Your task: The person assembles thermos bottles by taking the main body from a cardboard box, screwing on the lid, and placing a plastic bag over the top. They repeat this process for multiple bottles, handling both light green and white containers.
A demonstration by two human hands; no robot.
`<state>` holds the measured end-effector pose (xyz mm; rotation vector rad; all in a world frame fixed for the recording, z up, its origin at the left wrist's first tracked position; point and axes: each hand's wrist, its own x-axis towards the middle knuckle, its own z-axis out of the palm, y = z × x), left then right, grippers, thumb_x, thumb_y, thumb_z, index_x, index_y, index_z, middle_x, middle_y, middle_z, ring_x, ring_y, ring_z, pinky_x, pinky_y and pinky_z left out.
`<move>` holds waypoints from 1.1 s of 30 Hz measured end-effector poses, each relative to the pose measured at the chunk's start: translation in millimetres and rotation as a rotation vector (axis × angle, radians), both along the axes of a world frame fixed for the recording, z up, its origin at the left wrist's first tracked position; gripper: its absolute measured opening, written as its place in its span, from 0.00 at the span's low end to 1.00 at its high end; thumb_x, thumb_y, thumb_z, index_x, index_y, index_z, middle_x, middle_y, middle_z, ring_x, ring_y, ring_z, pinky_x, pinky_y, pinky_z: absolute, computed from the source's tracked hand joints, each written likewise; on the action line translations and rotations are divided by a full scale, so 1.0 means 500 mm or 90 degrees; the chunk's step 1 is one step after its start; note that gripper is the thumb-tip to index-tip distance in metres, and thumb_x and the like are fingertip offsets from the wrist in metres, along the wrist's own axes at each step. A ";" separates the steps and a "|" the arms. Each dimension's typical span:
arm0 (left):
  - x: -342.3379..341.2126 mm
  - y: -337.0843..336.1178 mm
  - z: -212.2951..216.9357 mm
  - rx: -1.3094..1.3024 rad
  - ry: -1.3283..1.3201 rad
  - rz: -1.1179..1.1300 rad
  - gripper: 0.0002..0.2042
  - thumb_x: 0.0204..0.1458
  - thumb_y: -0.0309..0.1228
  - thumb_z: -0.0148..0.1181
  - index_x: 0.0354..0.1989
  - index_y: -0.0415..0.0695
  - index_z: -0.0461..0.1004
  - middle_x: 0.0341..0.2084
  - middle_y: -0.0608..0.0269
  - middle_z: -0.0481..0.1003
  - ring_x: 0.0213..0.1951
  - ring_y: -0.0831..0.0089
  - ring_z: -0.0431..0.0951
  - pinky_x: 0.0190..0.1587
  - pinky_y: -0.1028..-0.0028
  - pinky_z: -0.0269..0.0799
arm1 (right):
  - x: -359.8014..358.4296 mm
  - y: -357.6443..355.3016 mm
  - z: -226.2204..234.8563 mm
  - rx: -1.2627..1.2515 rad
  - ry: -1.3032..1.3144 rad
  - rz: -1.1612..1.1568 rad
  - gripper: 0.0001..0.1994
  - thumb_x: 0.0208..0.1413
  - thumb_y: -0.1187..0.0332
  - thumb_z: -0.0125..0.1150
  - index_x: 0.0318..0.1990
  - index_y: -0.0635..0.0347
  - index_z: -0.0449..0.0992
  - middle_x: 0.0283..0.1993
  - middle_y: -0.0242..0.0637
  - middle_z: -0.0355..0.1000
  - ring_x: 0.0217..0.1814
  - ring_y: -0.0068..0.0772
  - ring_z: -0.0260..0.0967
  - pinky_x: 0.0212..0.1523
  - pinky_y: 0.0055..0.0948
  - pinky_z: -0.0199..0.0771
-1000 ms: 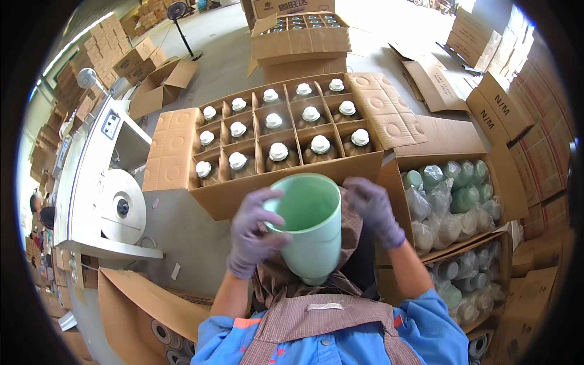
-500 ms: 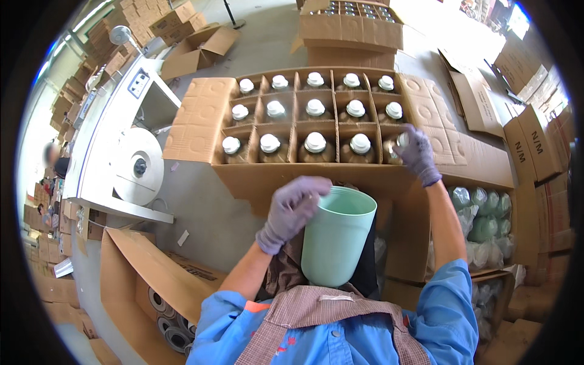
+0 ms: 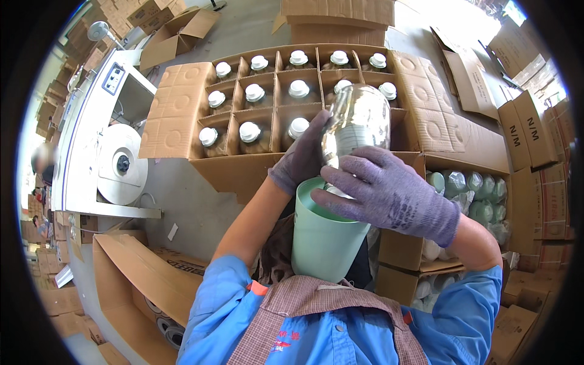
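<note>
Both my gloved hands are on a shiny silver bottle point(image 3: 360, 118), its rounded base up and tilted away from me. My left hand point(image 3: 302, 149) is closed along its left side, partly hidden behind it. Across the bottle's lower end, my right hand point(image 3: 389, 198) wraps its fingers. A bit of white shows under those fingers, at the mouth of a mint-green bucket point(image 3: 328, 246) standing upright against my apron. Just beyond is a divided carton point(image 3: 243, 165) of similar bottles with white caps point(image 3: 298, 89); its near right compartment holds no bottle.
At right, an open carton point(image 3: 420, 240) holds several plastic-wrapped green items point(image 3: 480, 210). A white bench with a large white roll point(image 3: 123, 164) stands at left. Another open carton point(image 3: 121, 274) with grey rolled pieces lies lower left; flattened cardboard point(image 3: 468, 85) is far right.
My right hand has brought a bottle out of the near right compartment to above the bucket, and it is now base up. My left hand has moved up from the bucket's rim onto the bottle.
</note>
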<state>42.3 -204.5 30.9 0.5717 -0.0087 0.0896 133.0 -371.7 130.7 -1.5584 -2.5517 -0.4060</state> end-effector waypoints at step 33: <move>-0.311 -0.142 0.001 0.868 0.133 0.109 0.46 0.37 0.40 0.78 0.65 0.38 0.59 0.58 0.52 0.68 0.61 0.61 0.68 0.64 0.64 0.62 | 0.018 -0.331 -0.279 -0.318 1.298 -0.401 0.41 0.41 0.67 0.72 0.65 0.65 0.62 0.61 0.40 0.68 0.63 0.32 0.65 0.64 0.30 0.64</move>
